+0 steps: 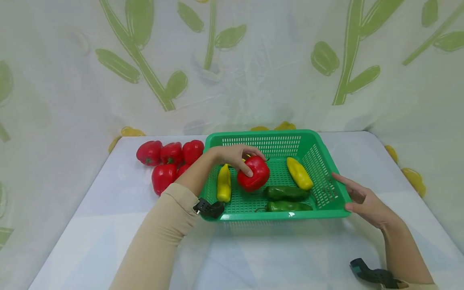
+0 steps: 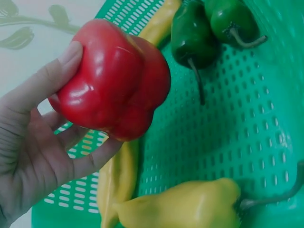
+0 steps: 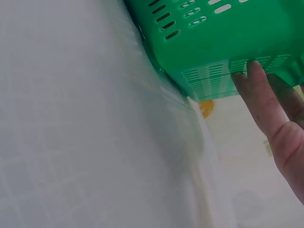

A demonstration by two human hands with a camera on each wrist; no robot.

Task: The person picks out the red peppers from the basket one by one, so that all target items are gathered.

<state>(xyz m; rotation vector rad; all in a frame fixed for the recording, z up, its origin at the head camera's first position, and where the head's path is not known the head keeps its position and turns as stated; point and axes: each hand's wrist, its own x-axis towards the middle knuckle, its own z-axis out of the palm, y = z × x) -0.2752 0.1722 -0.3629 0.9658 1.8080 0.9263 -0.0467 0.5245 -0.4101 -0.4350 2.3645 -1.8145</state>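
Observation:
My left hand (image 1: 233, 155) holds a red bell pepper (image 1: 255, 175) over the inside of a green plastic basket (image 1: 261, 216). In the left wrist view, the thumb presses one side of the pepper and the fingers support it from beneath. My right hand (image 1: 367, 207) touches the basket's right side near the front corner. Its fingers (image 3: 266, 102) lie fairly straight against the outer wall in the right wrist view. Inside the basket are yellow peppers (image 1: 299, 174) on both sides and two green peppers (image 1: 288, 193) near the front.
Several more red bell peppers (image 1: 164, 177) lie on the white-covered table (image 1: 108, 225), left of the basket; my left forearm partly hides them. A leaf-patterned curtain (image 1: 261, 80) hangs behind the table.

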